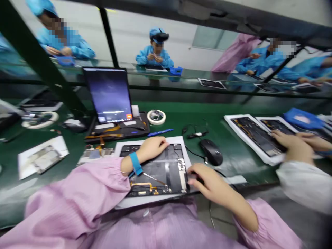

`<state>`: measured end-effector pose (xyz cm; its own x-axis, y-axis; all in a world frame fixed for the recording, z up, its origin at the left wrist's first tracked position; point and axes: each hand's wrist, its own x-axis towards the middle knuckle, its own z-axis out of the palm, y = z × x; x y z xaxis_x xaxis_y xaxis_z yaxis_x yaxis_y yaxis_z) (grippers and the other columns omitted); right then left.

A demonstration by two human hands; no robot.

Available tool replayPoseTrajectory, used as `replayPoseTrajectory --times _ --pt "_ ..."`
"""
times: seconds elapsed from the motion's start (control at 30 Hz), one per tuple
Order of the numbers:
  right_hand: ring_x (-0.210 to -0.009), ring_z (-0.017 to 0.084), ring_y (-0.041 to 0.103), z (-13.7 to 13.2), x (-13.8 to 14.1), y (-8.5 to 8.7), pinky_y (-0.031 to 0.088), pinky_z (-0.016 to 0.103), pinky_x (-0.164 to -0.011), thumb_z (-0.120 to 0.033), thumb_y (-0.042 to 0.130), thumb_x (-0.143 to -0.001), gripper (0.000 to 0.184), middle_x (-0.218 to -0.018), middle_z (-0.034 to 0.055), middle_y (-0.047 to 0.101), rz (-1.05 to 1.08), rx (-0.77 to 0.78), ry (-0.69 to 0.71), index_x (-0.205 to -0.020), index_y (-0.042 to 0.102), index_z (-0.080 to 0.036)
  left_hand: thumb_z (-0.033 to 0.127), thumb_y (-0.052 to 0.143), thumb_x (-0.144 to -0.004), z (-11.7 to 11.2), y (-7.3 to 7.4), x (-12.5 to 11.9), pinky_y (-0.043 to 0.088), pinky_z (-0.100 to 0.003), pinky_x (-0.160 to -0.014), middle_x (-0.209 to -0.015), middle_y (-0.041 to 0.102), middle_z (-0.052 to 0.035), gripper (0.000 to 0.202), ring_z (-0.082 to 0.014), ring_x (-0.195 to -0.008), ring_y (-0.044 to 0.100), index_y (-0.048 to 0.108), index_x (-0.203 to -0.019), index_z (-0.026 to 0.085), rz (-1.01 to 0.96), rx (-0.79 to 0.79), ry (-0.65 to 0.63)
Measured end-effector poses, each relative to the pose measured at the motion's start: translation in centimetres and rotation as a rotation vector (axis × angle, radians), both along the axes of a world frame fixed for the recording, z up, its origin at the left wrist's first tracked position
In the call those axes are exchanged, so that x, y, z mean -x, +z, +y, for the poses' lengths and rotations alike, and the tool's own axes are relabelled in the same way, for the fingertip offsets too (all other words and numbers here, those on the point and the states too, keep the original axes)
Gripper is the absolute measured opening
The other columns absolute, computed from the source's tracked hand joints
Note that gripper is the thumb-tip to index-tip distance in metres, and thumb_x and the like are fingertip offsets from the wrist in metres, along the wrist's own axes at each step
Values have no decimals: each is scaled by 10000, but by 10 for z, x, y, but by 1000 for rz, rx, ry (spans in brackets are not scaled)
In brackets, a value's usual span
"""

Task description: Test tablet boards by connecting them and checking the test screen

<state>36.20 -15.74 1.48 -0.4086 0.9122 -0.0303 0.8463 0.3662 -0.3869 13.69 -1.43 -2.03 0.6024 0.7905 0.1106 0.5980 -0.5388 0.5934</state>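
Opened tablet (160,169) lies in a white tray (178,141) on the green surface (233,162), right before me. My left hand (153,148) rests flat on its far edge, fingers extended together. My right hand (210,183) sits at its right edge, fingers curled; I cannot tell whether they pinch anything. A black mouse (211,152) lies nearby.

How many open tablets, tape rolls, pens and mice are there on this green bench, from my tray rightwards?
Open tablets in trays: 3
Tape roll: 1
Blue pen: 1
Black mouse: 1
Total: 6
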Motion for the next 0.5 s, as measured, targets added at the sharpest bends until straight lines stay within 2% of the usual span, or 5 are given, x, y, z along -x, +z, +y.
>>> replayPoseTrajectory --times 0.13,0.27,0.37,0.43,0.5 --pt "-871 146 579 -23 2 29 466 276 -795 -331 545 -905 196 -952 53 624 219 328 44 -955 629 -161 408 449 -928 0 -3 2 379 -302 -618 -826 682 -34 296 -226 -762 610 623 -809 201 6 15 -5" --pt "-925 135 611 -29 -12 36 473 266 -846 -324 547 -909 221 -1000 52 667 388 431 94 -1013 669 -172 427 435 -917 1 -4 6 375 -307 -604 -812 677 -31 306 -234 -748 608 615 -804 208 25 35 -17" --pt "-907 145 622 -18 -19 23 489 281 -832 -300 506 -930 202 -967 46 682 339 216 -99 -972 664 -182 420 444 -916 2 -5 7 374 -308 -600 -804 676 -29 295 -235 -745 609 612 -796 209 21 38 -22" --pt "-970 174 603 -5 -20 7 480 322 -885 -231 460 -940 205 -1015 71 667 189 -41 -239 -993 647 -169 411 457 -917 2 -6 4 379 -308 -600 -798 678 -29 287 -235 -743 610 614 -790 208 -1 46 -20" --pt "-1024 225 573 7 -19 -11 470 384 -918 -155 424 -924 251 -1070 120 641 -37 -245 -278 -1064 630 -128 390 468 -921 0 -5 0 400 -313 -617 -795 679 -35 281 -234 -744 611 619 -780 200 -34 47 -12"
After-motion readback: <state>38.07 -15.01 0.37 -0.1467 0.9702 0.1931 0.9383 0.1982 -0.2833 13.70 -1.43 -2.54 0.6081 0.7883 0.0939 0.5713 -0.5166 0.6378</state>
